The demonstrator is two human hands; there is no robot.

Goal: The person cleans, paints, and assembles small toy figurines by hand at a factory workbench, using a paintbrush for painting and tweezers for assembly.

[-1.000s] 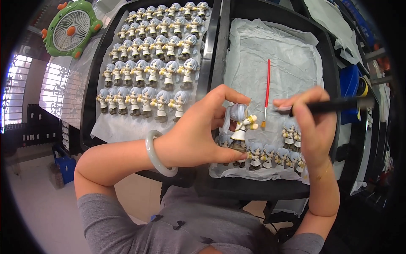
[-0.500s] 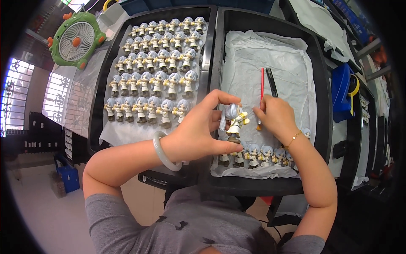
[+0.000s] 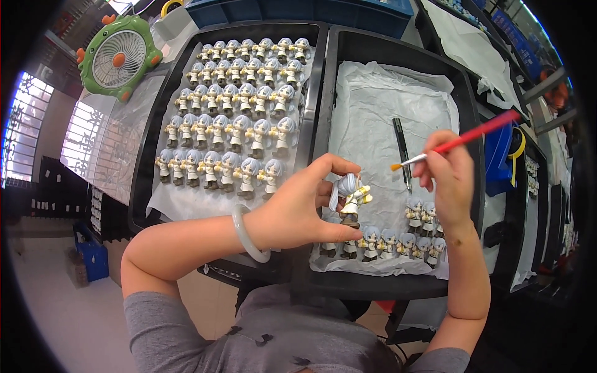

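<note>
Gray-blue/wht fig [image 3: 351, 198], red-handled brush [image 3: 477, 132], blk pen [image 3: 401, 144], grn/orange fan [image 3: 119, 59], wht paper [image 3: 370, 112]

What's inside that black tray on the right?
White paper, a thin black tool and small pale-haired figures. The left hand and right wrist partly cover some figures; paper hides the bottom of the tray.

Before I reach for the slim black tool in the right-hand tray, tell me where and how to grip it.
Probably best: pinch the slim black tool across its far half, from above. It lies lengthwise on the paper; that half is uncovered, while the paintbrush crosses its near half in this view.
</note>
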